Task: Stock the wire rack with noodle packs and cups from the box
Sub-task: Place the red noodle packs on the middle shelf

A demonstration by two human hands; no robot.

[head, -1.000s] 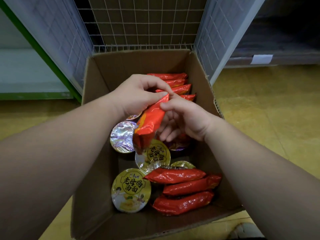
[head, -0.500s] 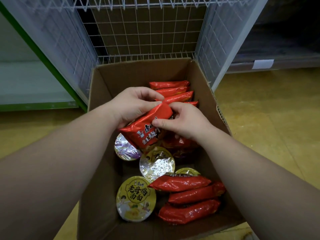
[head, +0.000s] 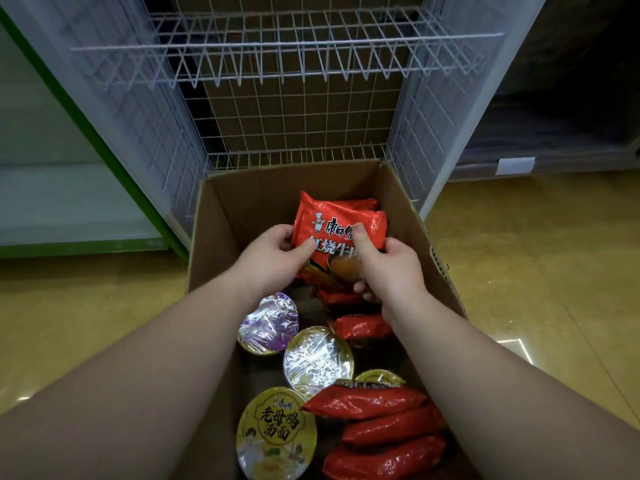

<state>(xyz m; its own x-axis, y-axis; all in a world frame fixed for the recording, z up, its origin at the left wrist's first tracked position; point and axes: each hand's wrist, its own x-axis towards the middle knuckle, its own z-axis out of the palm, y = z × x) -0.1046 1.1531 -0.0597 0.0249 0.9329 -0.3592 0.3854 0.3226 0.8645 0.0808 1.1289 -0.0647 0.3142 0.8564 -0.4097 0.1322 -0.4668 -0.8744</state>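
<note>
Item: cardboard box (head: 242, 216), top open, standing on a yellow floor (head: 519, 271). All places below are given relative to this box.

Held item: one red noodle pack (head: 341, 225), face up and tilted, raised above the box's far half. White characters on its face; the first line reads 康师傅 in part, the line below is largely covered by the thumbs. Left hand (head: 273, 258) holds the pack's left edge, thumb on the face and fingers curled behind. Right hand (head: 388, 265) holds its lower right part, thumb on the face; this grip is likewise a pinch on the pack, not spread.

Contents:
- Further red packs (head: 360, 327) stacked under the held one, toward the far right wall.
- Three red packs (head: 388, 434) on edge at the near right.
- Purple-lidded cup (head: 268, 323) by the left wall, film glaring, print unreadable.
- Yellow-rimmed cup (head: 317, 362) at the middle, lid washed out by glare.
- Yellow cup (head: 275, 431) at the near left, lid reading 老母鸡汤面.
- Another yellow cup rim (head: 379, 377) half hidden behind the near packs.

Surroundings: white wire rack (head: 287, 46) directly beyond the far wall; its lower rail sits just behind the box's far edge, and an upper wire shelf juts out above it, with open room between the two. Mesh side panels flank the far corners. A white label (head: 514, 166) on a dark shelf edge to the right, unreadable.
</note>
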